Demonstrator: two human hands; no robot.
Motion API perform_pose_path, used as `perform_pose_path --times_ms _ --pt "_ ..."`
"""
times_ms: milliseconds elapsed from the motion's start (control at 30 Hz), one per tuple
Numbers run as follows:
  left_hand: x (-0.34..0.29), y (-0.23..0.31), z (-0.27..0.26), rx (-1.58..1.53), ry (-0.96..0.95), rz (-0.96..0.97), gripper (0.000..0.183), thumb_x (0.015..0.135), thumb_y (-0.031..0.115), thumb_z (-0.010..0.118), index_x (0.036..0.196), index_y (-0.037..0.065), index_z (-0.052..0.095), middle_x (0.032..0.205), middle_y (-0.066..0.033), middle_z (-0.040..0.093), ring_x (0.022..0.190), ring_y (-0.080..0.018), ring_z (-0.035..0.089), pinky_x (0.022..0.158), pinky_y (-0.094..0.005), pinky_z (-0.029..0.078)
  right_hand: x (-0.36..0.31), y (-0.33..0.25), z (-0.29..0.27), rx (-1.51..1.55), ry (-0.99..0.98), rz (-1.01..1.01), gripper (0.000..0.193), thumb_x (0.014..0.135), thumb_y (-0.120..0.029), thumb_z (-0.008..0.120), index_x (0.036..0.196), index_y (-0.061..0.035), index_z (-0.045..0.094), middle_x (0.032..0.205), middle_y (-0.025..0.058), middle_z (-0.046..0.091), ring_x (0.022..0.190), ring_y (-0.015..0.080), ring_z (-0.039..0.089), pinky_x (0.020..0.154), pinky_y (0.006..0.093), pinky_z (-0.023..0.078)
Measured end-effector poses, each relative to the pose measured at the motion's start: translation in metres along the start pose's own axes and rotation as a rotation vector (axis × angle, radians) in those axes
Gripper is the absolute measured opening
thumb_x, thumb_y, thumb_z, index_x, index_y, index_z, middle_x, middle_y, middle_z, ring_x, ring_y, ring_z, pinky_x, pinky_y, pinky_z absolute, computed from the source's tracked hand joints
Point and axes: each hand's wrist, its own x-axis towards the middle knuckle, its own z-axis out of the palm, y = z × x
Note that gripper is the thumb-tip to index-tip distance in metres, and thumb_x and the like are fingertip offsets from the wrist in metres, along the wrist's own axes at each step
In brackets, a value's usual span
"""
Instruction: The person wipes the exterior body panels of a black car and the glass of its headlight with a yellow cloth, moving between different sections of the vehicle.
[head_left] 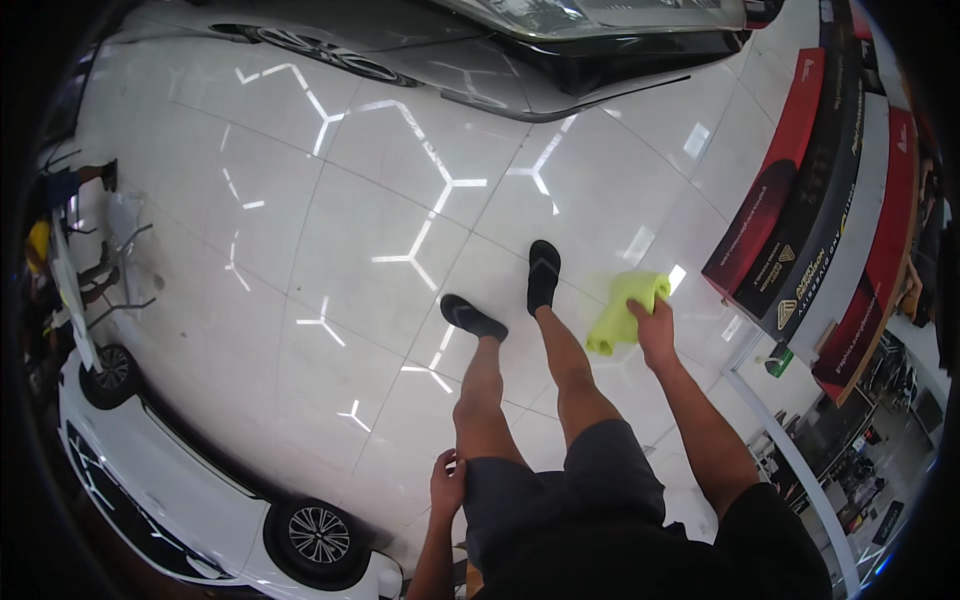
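A folded yellow-green cloth [622,306] hangs out in front of me, to the right of my feet. My right hand [654,330] grips it along its right side, thumb over the fabric. Down by my left thigh, my left hand [447,484] has its fingers curled beside the hem of my dark shorts [500,500]. Whether it pinches anything there is hidden.
A dark grey car [440,60] stands across the far side. At the lower left is a white car [190,490]. Long red, black and grey boxes [800,220] lie stacked at right beside a pale metal frame [800,470]. Glossy tiles [250,230] reflect ceiling lights.
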Motion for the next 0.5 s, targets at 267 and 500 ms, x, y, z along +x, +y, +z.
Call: perform_pose_path --times_ms 267,500 --pt "0.067 0.019 -0.016 -0.095 0.011 0.044 0.045 0.093 0.013 0.063 0.136 0.003 0.052 0.122 -0.0163 0.064 0.102 -0.0239 0.065 0.085 -0.036 0.054 0.138 -0.194 0.17 0.698 0.036 -0.538 0.025 0.096 -0.013 0.066 0.114 0.0042 0.064 0.109 0.0066 0.067 0.095 0.0127 0.061 0.085 0.0288 0.049" --pt "0.081 -0.016 -0.081 -0.103 0.114 -0.116 0.049 0.092 0.012 0.059 0.139 0.003 0.048 0.121 -0.0163 0.062 0.096 -0.0214 0.064 0.078 -0.0335 0.055 0.154 -0.295 0.286 0.808 0.035 -0.785 0.021 0.089 -0.012 0.077 0.101 0.0031 0.069 0.095 0.0039 0.07 0.084 0.0102 0.062 0.077 0.0257 0.049"
